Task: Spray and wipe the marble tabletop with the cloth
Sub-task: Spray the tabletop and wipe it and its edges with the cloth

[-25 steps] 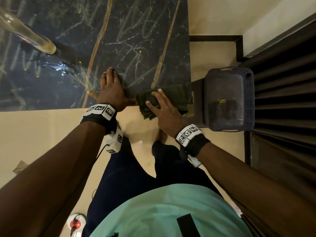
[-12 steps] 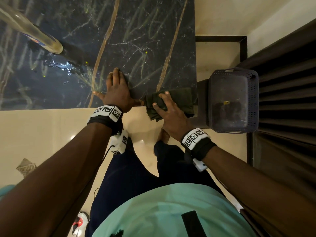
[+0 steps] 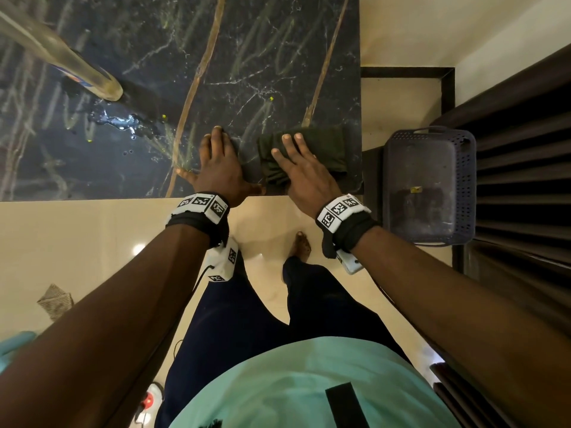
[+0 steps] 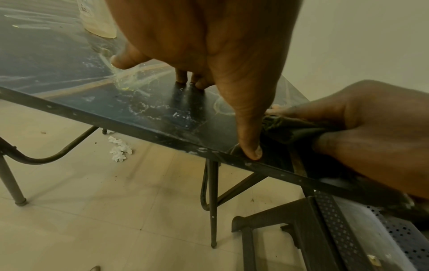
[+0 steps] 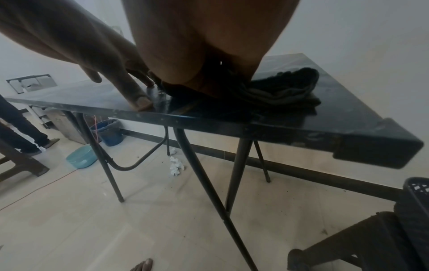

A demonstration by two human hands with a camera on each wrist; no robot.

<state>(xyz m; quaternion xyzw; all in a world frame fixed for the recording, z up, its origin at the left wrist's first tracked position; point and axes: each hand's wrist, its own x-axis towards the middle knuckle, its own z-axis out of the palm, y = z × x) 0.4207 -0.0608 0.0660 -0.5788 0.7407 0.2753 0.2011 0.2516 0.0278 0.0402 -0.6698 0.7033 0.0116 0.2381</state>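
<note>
The dark marble tabletop (image 3: 262,57) has gold veins and greenish smears. My left hand (image 3: 217,162) lies flat on it near the front edge, fingers spread. Just to its right, my right hand (image 3: 296,171) presses straight fingers on a folded dark green cloth (image 3: 324,146) by the table's right end. In the left wrist view the cloth (image 4: 290,132) bunches under the right hand (image 4: 371,137). A clear spray bottle (image 3: 77,66) stands at the far left, with a wet patch (image 3: 114,120) beside it.
A dark perforated basket (image 3: 429,186) sits on a stool off the table's right end. On the floor are crumpled white paper (image 5: 176,165), a blue basin (image 5: 81,155), a blue bucket (image 5: 109,132) and a rag (image 3: 55,301). Another person's legs (image 5: 18,128) stand at the left.
My right hand has pushed the cloth away from the front edge, further onto the tabletop. The left hand has stayed flat in the same spot.
</note>
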